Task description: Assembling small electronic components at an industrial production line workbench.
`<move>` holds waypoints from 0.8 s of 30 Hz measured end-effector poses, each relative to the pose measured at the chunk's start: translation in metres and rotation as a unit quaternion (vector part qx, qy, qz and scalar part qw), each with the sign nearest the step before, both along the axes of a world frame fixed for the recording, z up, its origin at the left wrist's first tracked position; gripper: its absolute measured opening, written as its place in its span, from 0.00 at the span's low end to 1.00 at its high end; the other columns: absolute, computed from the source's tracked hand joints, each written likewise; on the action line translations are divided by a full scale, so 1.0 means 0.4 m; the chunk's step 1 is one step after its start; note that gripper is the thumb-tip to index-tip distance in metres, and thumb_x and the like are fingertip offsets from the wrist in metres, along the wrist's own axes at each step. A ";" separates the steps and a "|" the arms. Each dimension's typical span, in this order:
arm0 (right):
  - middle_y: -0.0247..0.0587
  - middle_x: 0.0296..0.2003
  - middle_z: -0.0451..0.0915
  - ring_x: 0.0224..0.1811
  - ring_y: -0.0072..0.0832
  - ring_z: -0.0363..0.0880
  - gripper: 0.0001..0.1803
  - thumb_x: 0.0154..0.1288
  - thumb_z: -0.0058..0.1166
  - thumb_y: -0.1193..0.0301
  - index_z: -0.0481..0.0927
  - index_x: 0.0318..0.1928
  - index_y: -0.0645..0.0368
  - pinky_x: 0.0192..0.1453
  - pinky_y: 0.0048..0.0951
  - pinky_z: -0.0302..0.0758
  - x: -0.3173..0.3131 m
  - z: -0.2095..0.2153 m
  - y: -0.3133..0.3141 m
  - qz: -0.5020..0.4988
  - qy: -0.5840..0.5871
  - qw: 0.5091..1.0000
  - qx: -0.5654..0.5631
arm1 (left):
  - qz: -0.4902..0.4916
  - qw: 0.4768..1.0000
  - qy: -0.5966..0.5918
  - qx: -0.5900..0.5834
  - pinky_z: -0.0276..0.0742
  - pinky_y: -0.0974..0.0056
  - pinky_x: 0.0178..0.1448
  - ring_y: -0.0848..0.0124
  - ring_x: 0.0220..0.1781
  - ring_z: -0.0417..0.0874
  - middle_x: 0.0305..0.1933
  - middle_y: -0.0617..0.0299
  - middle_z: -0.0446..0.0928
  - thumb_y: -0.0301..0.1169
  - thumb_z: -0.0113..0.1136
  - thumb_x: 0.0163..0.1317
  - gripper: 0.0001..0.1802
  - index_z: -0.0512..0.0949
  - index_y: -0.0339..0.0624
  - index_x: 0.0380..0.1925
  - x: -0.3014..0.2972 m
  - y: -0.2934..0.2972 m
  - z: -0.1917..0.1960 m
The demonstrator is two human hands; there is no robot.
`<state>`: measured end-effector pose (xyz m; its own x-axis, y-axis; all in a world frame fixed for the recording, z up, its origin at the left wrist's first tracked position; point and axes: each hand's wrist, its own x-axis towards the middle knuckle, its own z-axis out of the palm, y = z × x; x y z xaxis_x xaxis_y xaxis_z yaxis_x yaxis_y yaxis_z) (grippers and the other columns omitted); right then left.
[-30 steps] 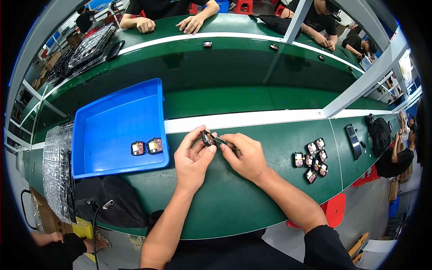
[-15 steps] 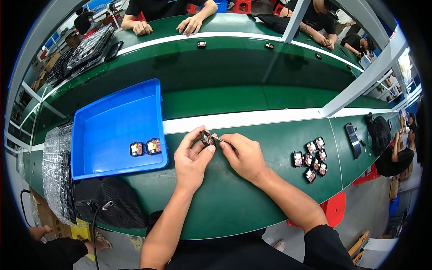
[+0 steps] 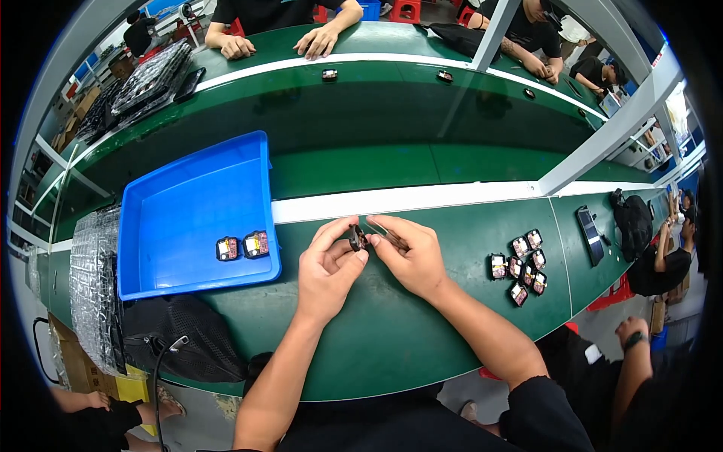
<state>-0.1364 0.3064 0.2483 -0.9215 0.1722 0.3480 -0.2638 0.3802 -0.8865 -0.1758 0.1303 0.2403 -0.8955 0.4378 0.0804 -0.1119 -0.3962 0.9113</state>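
Between the fingertips of my left hand (image 3: 329,267) is a small black-cased electronic module (image 3: 355,239), tilted up on its edge. My right hand (image 3: 413,260) is close beside it, thumb and fingertips at the module's right side. A thin metal tool (image 3: 391,233), perhaps tweezers, lies along the fingers of that hand; its tip is hard to make out. Two similar modules (image 3: 256,245) with white and yellow labels lie in the blue bin (image 3: 188,203) to the left. Several more modules (image 3: 519,267) are grouped on the green bench (image 3: 422,339) to the right.
A conveyor belt (image 3: 361,113) beyond the white rail (image 3: 414,199) carries several small modules. A black mesh bag (image 3: 181,339) and bubble-wrapped stack (image 3: 94,290) sit at left. A grey post (image 3: 602,135) rises at right. Co-workers sit across the belt; another person is at lower right.
The module in my left hand has turned more edge-on, and my right fingertips have come up against it as the tool shifted back. Modules on the belt moved left. A person appeared at lower right.
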 end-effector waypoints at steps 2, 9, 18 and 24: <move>0.43 0.41 0.89 0.31 0.20 0.83 0.13 0.70 0.64 0.79 0.86 0.54 0.66 0.33 0.25 0.79 0.000 -0.005 -0.003 0.010 0.003 1.000 -0.005 | -0.007 0.999 0.036 -0.017 0.83 0.62 0.68 0.64 0.66 0.83 0.71 0.54 0.69 0.14 0.63 0.68 0.28 0.73 0.26 0.69 0.004 0.001 0.005; 0.43 0.38 0.89 0.31 0.20 0.84 0.11 0.70 0.65 0.79 0.87 0.51 0.66 0.33 0.24 0.79 0.004 -0.006 0.000 0.004 0.004 1.000 0.007 | -0.012 0.999 0.042 -0.025 0.83 0.62 0.68 0.64 0.66 0.83 0.72 0.54 0.67 0.14 0.64 0.68 0.28 0.74 0.26 0.68 0.003 0.000 0.003; 0.39 0.34 0.87 0.27 0.16 0.77 0.06 0.69 0.66 0.79 0.87 0.45 0.66 0.30 0.22 0.73 0.008 -0.004 0.009 0.037 0.006 0.999 -0.022 | -0.011 0.999 0.043 -0.027 0.83 0.62 0.68 0.64 0.66 0.83 0.72 0.54 0.67 0.13 0.64 0.67 0.28 0.74 0.27 0.68 0.002 -0.001 0.003; 0.37 0.33 0.87 0.28 0.15 0.76 0.06 0.70 0.67 0.78 0.88 0.46 0.65 0.31 0.22 0.73 0.008 0.001 0.014 0.042 -0.011 0.999 -0.010 | -0.016 0.998 0.044 -0.035 0.83 0.62 0.69 0.64 0.65 0.83 0.71 0.55 0.68 0.13 0.63 0.67 0.28 0.75 0.28 0.68 0.003 0.001 0.004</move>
